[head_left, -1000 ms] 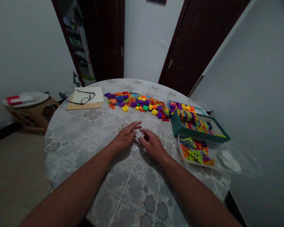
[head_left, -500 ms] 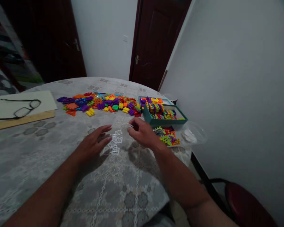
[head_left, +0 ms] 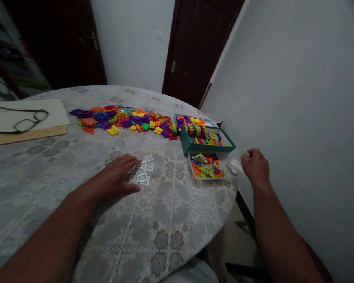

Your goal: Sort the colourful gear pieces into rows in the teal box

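Note:
Small white lattice squares [head_left: 141,177] lie in an overlapping cluster on the patterned tablecloth. My left hand [head_left: 118,173] rests at their left edge, open, with its thumb apart from the other fingers and its fingertips at the upper pieces. Out at the table's right edge, my right hand [head_left: 256,167] is closed in a pinch on a pale, blurred piece [head_left: 244,152] that looks like one of the lattice squares. It is beside a clear plastic container [head_left: 238,175] holding a white heap [head_left: 233,166], partly hidden by the hand.
A clear tray [head_left: 192,168] of colourful gear pieces sits left of the container. Behind it stands a green box [head_left: 208,148] with more coloured parts. A long pile of plastic pieces [head_left: 124,120] spreads across the far table. Eyeglasses [head_left: 28,122] lie on a board [head_left: 57,131] at left.
My right hand has moved right, from near the lattice squares to the clear container. My left hand has lowered closer to the cluster. The view has shifted slightly.

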Available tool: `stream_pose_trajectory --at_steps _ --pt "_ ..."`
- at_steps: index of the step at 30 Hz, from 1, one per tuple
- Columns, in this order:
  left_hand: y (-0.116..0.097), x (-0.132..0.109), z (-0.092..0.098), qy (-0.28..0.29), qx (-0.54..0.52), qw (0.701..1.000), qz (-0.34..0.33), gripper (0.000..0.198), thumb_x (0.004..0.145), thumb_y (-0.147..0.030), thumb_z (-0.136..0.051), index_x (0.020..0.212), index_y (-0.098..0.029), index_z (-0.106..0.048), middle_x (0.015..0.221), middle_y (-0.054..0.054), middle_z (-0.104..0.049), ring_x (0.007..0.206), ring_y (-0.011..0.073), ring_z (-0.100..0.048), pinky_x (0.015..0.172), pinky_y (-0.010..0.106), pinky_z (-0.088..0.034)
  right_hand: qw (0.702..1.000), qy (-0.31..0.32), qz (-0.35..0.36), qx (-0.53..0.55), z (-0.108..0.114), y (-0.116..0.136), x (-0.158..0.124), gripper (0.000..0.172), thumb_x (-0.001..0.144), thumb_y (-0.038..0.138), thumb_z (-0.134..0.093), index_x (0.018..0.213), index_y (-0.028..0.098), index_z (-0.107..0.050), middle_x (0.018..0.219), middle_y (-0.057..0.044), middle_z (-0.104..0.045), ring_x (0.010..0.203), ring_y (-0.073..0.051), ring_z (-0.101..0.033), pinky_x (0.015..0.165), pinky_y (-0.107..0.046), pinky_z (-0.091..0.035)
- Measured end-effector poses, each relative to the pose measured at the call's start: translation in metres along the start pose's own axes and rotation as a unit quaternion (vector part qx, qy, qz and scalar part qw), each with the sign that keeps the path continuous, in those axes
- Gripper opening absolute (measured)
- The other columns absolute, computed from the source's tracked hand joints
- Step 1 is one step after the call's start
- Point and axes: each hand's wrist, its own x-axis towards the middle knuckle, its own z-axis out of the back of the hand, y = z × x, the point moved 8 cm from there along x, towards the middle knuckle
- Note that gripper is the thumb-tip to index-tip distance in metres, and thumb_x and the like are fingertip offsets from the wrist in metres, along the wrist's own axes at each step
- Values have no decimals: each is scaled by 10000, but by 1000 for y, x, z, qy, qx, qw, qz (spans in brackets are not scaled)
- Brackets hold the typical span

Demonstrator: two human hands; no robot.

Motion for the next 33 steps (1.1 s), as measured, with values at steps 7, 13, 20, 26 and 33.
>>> stream_pose_trajectory --at_steps 7,13,20,26,33 --pt "-9 0 18 -48 45 998 8 609 897 -536 -874 1418 -260 -721 1532 152 -670 1466 385 -561 1254 549 -454 985 -37 133 106 6 59 -26 313 940 339 -538 1113 187 -751 1047 -169 -748 981 -342 -706 965 -521 -565" --pt "-9 0 17 -66 50 997 -6 413 982 -460 -805 1336 -256 -744 1483 140 -688 1421 353 -584 1225 526 -463 846 281 332 309 -12 245 -118 228 1076 311 -561 1193 232 -740 1182 -98 -764 964 -222 -731 916 -370 -579" --pt "-6 1 20 -84 41 996 15 328 961 -362 -832 1254 -234 -764 1404 136 -714 1359 337 -614 1199 491 -476 824 415 357 145 -87 339 -164 272 1009 269 -696 1258 164 -723 1280 -185 -734 1143 -300 -708 975 -385 -516" --pt "-4 3 19 -81 31 996 35 234 969 -298 -810 1186 -222 -765 1325 130 -725 1290 320 -623 1165 478 -483 826 432 316 177 -110 338 -160 87 931 224 -699 1009 198 -672 1115 -120 -721 1016 -258 -662 881 -350 -467" --pt "-8 2 20 -87 25 995 49 191 964 -238 -773 1149 -205 -739 1282 133 -737 1246 312 -633 1133 461 -486 727 498 277 382 -103 334 -174 140 912 277 -685 1045 239 -702 852 19 -679 785 -179 -600 702 -281 -431"
